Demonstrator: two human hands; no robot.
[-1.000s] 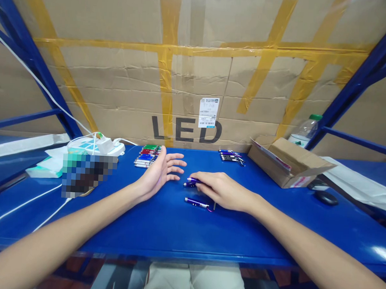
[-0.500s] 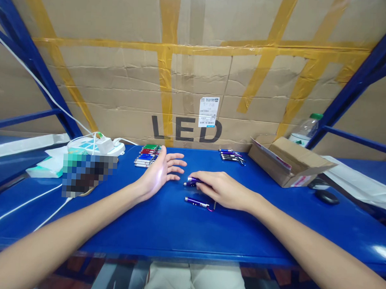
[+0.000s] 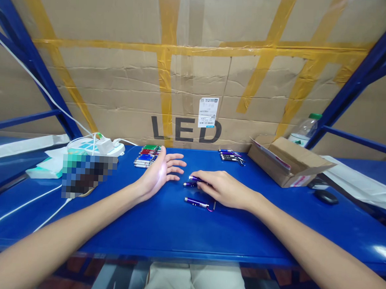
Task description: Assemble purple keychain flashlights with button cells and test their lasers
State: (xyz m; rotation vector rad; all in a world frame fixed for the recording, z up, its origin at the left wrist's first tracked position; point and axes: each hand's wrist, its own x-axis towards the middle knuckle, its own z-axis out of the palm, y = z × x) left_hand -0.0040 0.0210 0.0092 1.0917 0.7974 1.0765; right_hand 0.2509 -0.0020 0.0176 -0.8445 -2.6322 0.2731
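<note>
My right hand point(image 3: 227, 189) is closed round a purple mini flashlight point(image 3: 195, 178), its silver tip pointing left. Most of its barrel is hidden under my fingers. A bright whitish-violet spot shows on the palm of my left hand point(image 3: 161, 173), which is open, fingers spread, with nothing in it. Just below the held light, a second purple flashlight point(image 3: 189, 184) lies partly beneath my right fingers. Nearer the front edge lies another purple flashlight point(image 3: 196, 202) with a small ring strap at its right end. Beyond my left hand sits a row of green, red, blue and silver flashlights point(image 3: 144, 158).
Several blue and black flashlights point(image 3: 230, 155) lie at the back. An open cardboard box point(image 3: 276, 166), a black mouse point(image 3: 326, 196) and a bottle point(image 3: 305, 131) stand right. At left are a power strip point(image 3: 115, 148), a tissue pack point(image 3: 54, 165), cables and a blurred-out object point(image 3: 87, 178).
My right fingertips have drawn back slightly, so a little more of the held flashlight's front shows. My left hand and the flashlights on the table stay in place.
</note>
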